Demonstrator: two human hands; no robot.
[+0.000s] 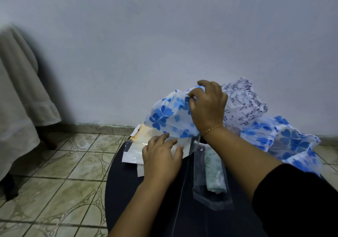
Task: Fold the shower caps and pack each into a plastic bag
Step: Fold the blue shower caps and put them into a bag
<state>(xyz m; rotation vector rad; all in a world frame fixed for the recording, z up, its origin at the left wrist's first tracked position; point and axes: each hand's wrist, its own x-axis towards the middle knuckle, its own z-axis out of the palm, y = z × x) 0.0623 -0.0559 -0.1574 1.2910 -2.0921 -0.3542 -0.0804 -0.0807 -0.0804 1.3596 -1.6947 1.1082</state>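
Note:
My right hand [206,106] pinches the gathered edge of a white shower cap with blue flowers [164,116] and holds it lifted above the dark round table [126,191]. My left hand [161,156] rests with straight fingers on a stack of clear plastic bags [133,150] at the table's far left. A folded pale green cap inside a clear bag [214,172] lies in the middle of the table. More caps lie heaped at the right: a white one with black marks [243,105] and blue-flowered ones [292,141].
The table stands close to a pale wall [164,35] on a tiled floor [54,172]. A piece of furniture draped in a grey cloth [20,97] stands at the left. My right forearm wears a black sleeve and a thin gold bracelet [213,129].

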